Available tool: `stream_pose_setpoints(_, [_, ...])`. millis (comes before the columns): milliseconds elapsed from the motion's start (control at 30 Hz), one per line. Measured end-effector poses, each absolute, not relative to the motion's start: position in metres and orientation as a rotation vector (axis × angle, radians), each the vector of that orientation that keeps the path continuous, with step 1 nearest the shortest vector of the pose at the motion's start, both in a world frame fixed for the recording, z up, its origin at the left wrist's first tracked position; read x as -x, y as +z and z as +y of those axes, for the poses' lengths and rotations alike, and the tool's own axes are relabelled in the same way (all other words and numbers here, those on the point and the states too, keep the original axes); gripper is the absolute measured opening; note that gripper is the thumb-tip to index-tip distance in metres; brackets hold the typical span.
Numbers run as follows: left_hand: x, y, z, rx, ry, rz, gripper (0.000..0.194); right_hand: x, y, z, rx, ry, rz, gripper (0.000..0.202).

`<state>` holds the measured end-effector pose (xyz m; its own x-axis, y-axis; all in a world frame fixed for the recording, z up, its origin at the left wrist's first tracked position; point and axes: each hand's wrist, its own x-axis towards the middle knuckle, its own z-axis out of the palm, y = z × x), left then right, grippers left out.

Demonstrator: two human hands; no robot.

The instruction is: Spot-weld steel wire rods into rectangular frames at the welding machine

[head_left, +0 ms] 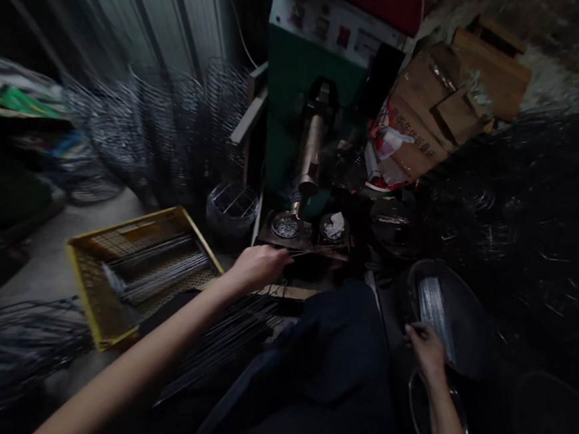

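Observation:
My left hand (263, 264) is stretched forward, closed, with a thin wire-like piece running right from its fingertips, just in front of the round metal part (285, 225) on the green machine (280, 104). Low on the right, my right hand (424, 343) has its fingers curled together beside a dark round basin (465, 323) that holds a bundle of thin metal rods (433, 306). Whatever its fingers hold is too dark to make out. A metal cylinder (312, 152) slants down from the machine toward the round part.
A yellow crate (82, 293) with metal rods stands at the left, and loose rods (228, 332) lie nearer my legs. Stacks of wire racks (172, 126) line the back wall. A cardboard box (422, 119) leans right of the machine. Tangled wire fills the dark right side.

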<state>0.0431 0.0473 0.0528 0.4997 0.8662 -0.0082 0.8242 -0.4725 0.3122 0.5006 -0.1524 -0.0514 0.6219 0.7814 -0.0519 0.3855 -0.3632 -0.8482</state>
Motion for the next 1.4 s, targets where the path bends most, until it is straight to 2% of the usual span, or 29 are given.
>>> stream_pose_setpoints(133, [-0.070, 0.058, 0.054, -2.573, 0.094, 1.328, 0.033, -0.448, -0.024, -0.121, 1.867, 0.561, -1.262, 0.053])
stream_pose_setpoints(333, [-0.040, 0.033, 0.058, -2.486, 0.126, 1.468, 0.034, -0.406, -0.010, -0.124, 1.880, 0.536, -1.595, 0.042])
stream_pose_setpoints(600, [-0.007, 0.033, 0.040, -2.384, 0.228, 1.570, 0.032, -0.394, -0.005, -0.111, 2.019, 0.512, -1.627, 0.039])
stream_pose_setpoints(833, [0.014, 0.041, 0.031, -2.350, 0.448, 1.598, 0.035, -0.404, -0.019, -0.122, 1.989, 0.485, -1.661, 0.045])
stream_pose_setpoints(1000, [0.025, 0.039, 0.025, -2.254, 0.591, 1.526, 0.037, -0.385, 0.012, -0.108, 2.077, 0.514, -1.713, 0.043])
stream_pose_setpoints(1167, [0.021, 0.029, 0.021, -2.150, 0.754, 1.480, 0.036, -0.303, 0.041, -0.034, 1.659, 0.723, -1.446, 0.038])
stream_pose_setpoints(1267, [0.015, 0.028, 0.018, -2.107, 0.774, 1.471, 0.035, -0.251, 0.033, 0.015, 1.470, 1.002, -1.227, 0.038])
stream_pose_setpoints(1400, [0.013, 0.026, 0.015, -2.082, 0.787, 1.480, 0.036, -0.206, 0.018, 0.045, 1.369, 1.196, -1.146, 0.039])
